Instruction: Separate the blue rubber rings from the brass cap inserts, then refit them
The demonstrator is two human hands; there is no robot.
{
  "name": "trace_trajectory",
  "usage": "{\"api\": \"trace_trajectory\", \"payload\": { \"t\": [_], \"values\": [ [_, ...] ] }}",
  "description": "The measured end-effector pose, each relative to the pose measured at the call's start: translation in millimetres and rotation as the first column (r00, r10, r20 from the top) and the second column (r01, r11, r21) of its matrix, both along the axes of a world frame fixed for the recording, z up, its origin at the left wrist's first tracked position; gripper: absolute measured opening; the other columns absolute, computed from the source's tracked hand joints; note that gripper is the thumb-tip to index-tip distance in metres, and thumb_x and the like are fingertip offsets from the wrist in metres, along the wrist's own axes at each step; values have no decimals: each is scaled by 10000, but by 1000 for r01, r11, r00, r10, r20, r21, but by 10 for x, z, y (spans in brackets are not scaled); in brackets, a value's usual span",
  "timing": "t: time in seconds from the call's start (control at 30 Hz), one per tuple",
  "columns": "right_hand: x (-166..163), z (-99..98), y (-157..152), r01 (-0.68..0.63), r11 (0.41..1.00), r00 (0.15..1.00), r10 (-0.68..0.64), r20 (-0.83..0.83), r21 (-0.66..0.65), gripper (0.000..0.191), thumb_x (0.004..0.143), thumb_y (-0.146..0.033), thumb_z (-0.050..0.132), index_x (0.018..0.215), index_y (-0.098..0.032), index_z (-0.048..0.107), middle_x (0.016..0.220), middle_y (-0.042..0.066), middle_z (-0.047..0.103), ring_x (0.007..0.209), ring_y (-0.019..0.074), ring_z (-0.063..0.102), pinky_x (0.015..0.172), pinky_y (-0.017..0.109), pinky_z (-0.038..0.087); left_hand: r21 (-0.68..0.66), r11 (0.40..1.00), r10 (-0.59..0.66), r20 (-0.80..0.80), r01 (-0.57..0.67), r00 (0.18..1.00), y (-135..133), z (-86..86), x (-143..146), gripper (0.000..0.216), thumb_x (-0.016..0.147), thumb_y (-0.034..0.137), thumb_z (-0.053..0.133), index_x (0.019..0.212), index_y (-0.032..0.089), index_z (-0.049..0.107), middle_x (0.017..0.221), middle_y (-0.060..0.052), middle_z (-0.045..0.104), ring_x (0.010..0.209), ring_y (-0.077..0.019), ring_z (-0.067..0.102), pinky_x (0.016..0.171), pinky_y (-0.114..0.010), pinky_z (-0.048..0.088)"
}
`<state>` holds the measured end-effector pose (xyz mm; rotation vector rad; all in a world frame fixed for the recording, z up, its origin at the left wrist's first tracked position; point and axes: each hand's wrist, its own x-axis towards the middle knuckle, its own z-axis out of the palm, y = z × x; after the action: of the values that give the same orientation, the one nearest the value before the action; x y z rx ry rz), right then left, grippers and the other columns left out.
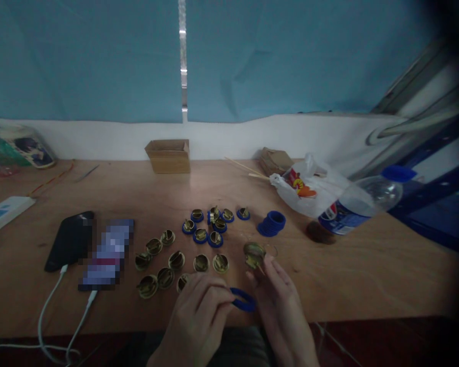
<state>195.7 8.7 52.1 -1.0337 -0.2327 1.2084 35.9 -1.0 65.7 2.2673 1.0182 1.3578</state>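
Note:
Between the thumb and fingers of my left hand [202, 316] is a blue ring [245, 300], pinched at its left side. My right hand [281, 306] grips a round brass-coloured fitting [254, 255], raised a little above the table, apart from the ring. Bare brass fittings [176, 260] lie in loose rows to the left; my left hand partly covers one [182, 282]. Behind them is a group of fittings with blue rings around their rims [215, 239]. A leaning stack of blue rings [272, 223] stands beyond my right hand.
Two phones, one dark [71, 242] and one with a blurred screen [109, 255], lie at left on white cables [48, 300]. An open cardboard box [170, 158] stands by the wall. At right are a plastic bag [317, 188] and a tilted blue-capped bottle [367, 199].

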Motion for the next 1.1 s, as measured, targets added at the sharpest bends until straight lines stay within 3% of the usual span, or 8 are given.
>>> {"api": "trace_trajectory", "payload": {
  "t": [0.13,0.3,0.53,0.7,0.8,0.87,1.0,1.1],
  "values": [
    [133,28,8,123,991,990,-126,62,49,225,663,-321,846,820,-212,727,939,5,670,797,134,610,627,209,523,-183,982,24,-82,-39,996,56,-25,98,168,838,75,637,847,217,548,828,-16,676,777,-211,651,702,-352,537],
    [227,76,-64,233,964,947,-255,194,130,235,682,-325,836,841,-212,705,864,-18,662,747,109,602,674,201,492,-333,939,42,-127,-83,991,327,48,385,134,845,212,695,853,217,561,809,7,684,777,-204,651,710,-343,511],
    [288,64,-153,268,947,835,-319,447,177,223,753,-369,776,887,-215,687,817,-14,614,701,123,546,630,225,448,-331,941,22,-162,-75,987,510,221,549,71,923,181,549,910,200,616,832,-26,692,751,-204,653,674,-336,505],
    [320,39,-168,264,947,807,-322,495,185,206,780,-377,749,891,-220,676,803,-23,590,684,117,514,623,222,421,-327,942,34,-146,-81,989,673,396,645,111,924,213,570,955,208,677,899,-33,735,782,-195,679,703,-320,527],
    [334,17,-189,252,951,793,-309,525,178,195,800,-375,730,894,-216,669,804,-14,594,695,131,522,633,235,424,-325,939,66,-152,-113,986,897,498,814,153,925,236,576,1022,192,686,914,-53,767,792,-206,705,727,-328,538],
    [342,11,-213,253,953,794,-305,527,169,202,802,-382,730,895,-215,666,810,-11,601,705,134,527,641,236,424,-317,939,78,-184,-134,980,1064,551,945,154,918,232,583,970,180,717,921,-86,774,851,-245,711,759,-361,529],
    [366,-3,-272,261,957,793,-288,537,128,213,806,-388,731,916,-217,668,836,-9,612,732,134,536,668,237,427,-314,942,33,-258,-116,966,1326,600,1177,177,903,258,605,851,164,746,875,-106,770,850,-263,707,775,-375,523],
    [397,-36,-318,251,960,788,-276,551,124,204,818,-382,721,929,-219,666,863,-4,623,772,147,552,690,246,431,-329,939,-11,-305,-94,952,1436,583,1306,177,911,272,605,873,160,736,928,-107,755,878,-241,694,801,-363,526]
  ]
}}
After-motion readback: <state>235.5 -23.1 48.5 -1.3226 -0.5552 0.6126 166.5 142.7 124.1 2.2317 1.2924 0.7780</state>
